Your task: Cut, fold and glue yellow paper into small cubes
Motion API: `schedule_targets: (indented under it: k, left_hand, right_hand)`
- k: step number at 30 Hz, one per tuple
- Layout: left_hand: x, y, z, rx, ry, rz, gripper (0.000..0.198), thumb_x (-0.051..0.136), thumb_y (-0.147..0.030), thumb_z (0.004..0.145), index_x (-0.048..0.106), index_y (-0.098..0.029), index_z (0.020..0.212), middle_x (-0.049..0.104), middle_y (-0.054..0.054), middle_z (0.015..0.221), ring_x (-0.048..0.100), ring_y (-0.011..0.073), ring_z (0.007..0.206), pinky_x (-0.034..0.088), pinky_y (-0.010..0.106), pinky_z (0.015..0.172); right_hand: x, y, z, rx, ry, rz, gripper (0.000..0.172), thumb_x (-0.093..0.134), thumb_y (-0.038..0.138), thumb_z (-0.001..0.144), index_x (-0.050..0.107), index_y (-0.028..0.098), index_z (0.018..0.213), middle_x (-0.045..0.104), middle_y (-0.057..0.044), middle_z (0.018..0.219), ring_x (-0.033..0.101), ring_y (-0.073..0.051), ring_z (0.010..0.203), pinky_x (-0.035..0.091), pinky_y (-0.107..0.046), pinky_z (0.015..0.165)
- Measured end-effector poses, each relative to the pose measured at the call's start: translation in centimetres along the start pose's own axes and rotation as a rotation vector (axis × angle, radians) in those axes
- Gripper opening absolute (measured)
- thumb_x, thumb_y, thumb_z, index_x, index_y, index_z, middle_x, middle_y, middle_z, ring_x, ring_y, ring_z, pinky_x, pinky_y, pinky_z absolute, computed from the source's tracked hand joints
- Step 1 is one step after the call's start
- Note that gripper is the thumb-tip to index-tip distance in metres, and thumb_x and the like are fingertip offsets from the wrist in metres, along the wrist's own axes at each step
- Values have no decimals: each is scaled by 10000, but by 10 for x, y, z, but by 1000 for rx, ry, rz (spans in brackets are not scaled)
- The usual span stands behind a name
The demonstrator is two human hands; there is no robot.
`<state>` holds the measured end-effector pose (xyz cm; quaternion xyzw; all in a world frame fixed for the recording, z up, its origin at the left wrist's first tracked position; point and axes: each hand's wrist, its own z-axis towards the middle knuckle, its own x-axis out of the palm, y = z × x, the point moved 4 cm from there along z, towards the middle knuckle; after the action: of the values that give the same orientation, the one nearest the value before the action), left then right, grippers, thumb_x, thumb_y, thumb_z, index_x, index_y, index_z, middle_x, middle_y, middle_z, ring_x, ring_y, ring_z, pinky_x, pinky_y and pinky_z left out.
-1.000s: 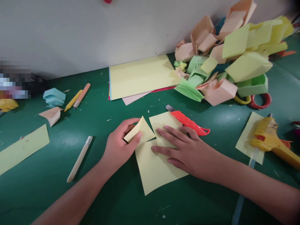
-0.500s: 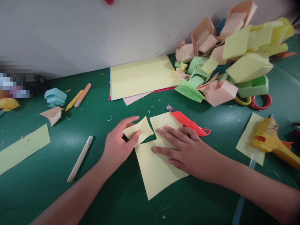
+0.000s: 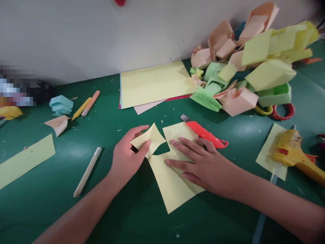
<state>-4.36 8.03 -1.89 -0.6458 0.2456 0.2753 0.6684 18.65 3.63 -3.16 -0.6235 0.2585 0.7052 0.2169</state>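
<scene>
Between thumb and fingers, my left hand (image 3: 127,152) pinches a small pale yellow paper flap (image 3: 149,137), its corner curled upward. The flap meets the larger yellow sheet (image 3: 170,186) at one corner; whether it is still joined there is hard to make out. My right hand (image 3: 198,159) lies flat with fingers spread, pressing that sheet to the green table. A red box cutter (image 3: 207,134) with its blade out rests at the sheet's far edge, close beside my right fingers.
Behind the hands lies a stack of coloured paper (image 3: 154,84). Folded paper boxes (image 3: 238,98) pile up at the back right, with scissors (image 3: 284,112) beneath. A yellow glue gun (image 3: 286,149) lies at right. Pencils (image 3: 81,108) and a pale stick-like pen (image 3: 87,173) lie at left.
My left hand has pulled the flap slightly left and lifted its tip more. The big sheet's lower corner has shifted a little to the right. My right hand stays put.
</scene>
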Motion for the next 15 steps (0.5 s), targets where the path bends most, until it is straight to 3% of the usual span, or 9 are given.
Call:
schedule_targets:
  k: [7,11,12,15]
  left_hand:
    - [3,-1,0,22,41,-6,423,664,-346,877,626,-282,1293,708,46,1217,713,181,854,588,242,653]
    - [1,0,5,129,274,33,615,675,-331,857,497,-311,1446,741,39,1115,710,181,826,594,280,750]
    - [-1,1,6,150,349,69,631,677,-350,857,488,-331,1458,736,44,1144,711,187,827,594,281,742]
    - [-10,8,11,120,424,155,639,682,-428,850,495,-371,1458,695,57,1265,711,187,737,586,262,615]
  right_hand:
    - [0,-1,1,1,5,-8,473,427,411,1047,401,409,1519,294,-83,1656,352,-339,1479,331,-542,1046]
    - [1,-1,1,-3,4,-17,509,444,424,1040,350,428,1541,308,-96,1649,365,-345,1471,327,-537,1037]
    - [1,-1,1,-2,3,-16,507,443,427,1041,351,432,1539,308,-96,1649,363,-344,1472,323,-537,1040]
    - [0,-1,0,4,4,0,465,431,433,1044,404,444,1508,302,-85,1652,362,-337,1474,307,-545,1056]
